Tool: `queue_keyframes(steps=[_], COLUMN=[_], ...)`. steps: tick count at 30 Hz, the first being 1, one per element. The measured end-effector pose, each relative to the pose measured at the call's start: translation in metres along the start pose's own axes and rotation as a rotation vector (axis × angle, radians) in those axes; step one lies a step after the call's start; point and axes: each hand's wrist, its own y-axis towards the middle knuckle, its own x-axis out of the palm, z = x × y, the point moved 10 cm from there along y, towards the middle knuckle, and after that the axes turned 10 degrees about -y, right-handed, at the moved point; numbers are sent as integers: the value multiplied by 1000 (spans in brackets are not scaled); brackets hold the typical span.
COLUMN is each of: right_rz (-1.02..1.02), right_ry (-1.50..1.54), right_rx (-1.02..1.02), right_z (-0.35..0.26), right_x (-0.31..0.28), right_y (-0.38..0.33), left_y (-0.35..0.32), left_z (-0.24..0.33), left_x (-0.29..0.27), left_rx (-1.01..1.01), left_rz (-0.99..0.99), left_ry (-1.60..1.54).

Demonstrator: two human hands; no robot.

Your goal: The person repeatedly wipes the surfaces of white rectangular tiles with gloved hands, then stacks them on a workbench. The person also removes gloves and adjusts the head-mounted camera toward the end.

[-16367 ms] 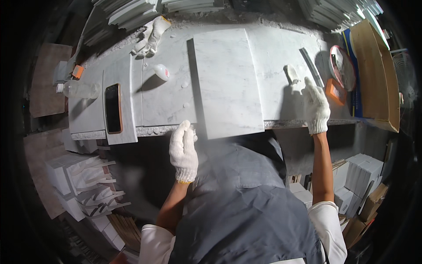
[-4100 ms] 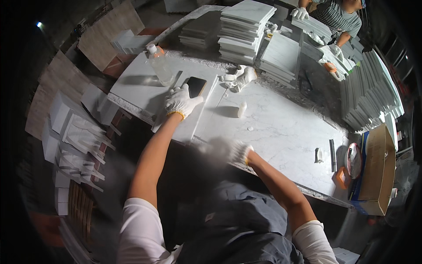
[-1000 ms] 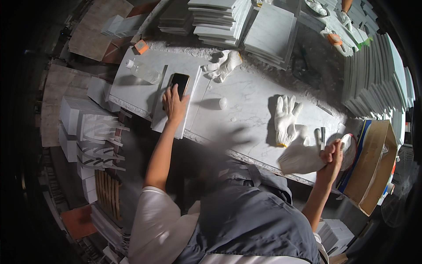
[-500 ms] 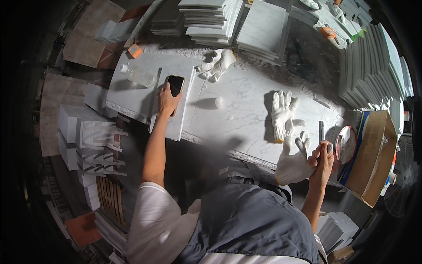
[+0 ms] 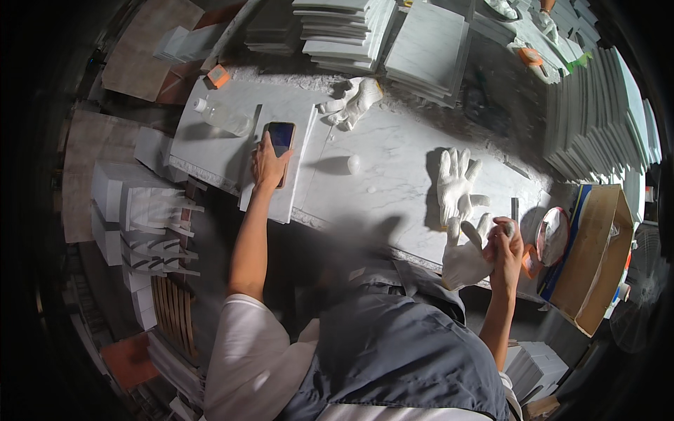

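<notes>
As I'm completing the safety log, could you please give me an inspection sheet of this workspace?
Surface: pale, grey-veined tabletop, rough along its front edge.
Job's things: phone lying on a slab; white glove near the front edge.
Clutter: clear capped bottle, bunched gloves, flat-lying glove, cardboard box.
Hands: both bare; left hand on the phone's lower part, right hand at the white glove, grip unclear.
Cables: nothing seen.
Surroundings: tile stacks behind; upright slabs and a co-worker's hand at upper right.
</notes>
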Motion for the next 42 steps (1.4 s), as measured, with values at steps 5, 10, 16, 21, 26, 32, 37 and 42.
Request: queue_keyframes(steps=[5, 10, 16, 21, 26, 32, 37, 42], right_rz=[-46, 101, 58, 93, 105, 64, -132, -433], right_ry=[-608, -1060, -1184, -1222, -1277, -1030, -714, -655], right_rx=[-187, -328, -357, -320, -226, -169, 78, -217], right_z=[20, 52, 75, 80, 76, 28, 18, -2], right_x=[25, 37, 51, 46, 48, 48, 61, 118], right_y=[29, 48, 67, 77, 83, 53, 17, -14], left_y=[-56, -172, -263, -247, -232, -249, -226, -255], left_z=[49, 112, 174, 181, 199, 218, 210, 252], left_x=[-35, -15, 35, 36, 30, 31, 34, 64], left_rx=[306, 465, 576, 599, 709, 740, 570, 759], left_rz=[217, 19, -427, -464, -452, -510, -375, -669], left_ry=[-78, -438, -642, -639, -622, -733, -767, -716])
